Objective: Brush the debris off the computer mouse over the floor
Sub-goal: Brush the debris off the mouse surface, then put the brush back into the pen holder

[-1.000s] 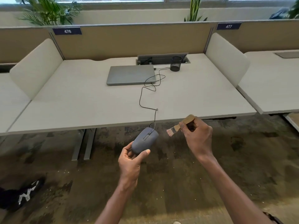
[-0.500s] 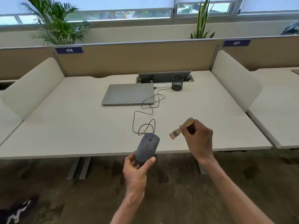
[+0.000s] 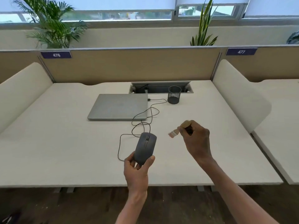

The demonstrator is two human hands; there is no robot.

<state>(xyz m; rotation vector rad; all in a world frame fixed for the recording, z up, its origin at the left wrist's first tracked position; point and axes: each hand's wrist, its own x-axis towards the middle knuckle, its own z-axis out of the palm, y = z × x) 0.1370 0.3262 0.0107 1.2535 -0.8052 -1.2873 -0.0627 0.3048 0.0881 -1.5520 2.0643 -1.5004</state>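
Note:
My left hand [image 3: 137, 172] grips the rear of a dark grey wired computer mouse [image 3: 145, 147], holding it above the white desk [image 3: 64, 143] with its buttons facing up. Its black cable [image 3: 139, 120] loops across the desk toward the laptop. My right hand [image 3: 196, 139] holds a small wooden-handled brush [image 3: 178, 129], bristles pointing left. The bristles are a hand's width to the right of the mouse and do not touch it.
A closed silver laptop [image 3: 119, 106] lies at the desk's middle back, with a black mesh pen cup [image 3: 174, 94] and an open cable tray [image 3: 161, 88] behind. White side dividers [image 3: 239, 94] flank the desk. Dark floor [image 3: 80, 206] shows below the front edge.
Both hands moved forward from over the floor to above the desk, carrying the mouse and brush. The cable now lies coiled on the desk. The view has tilted upward.

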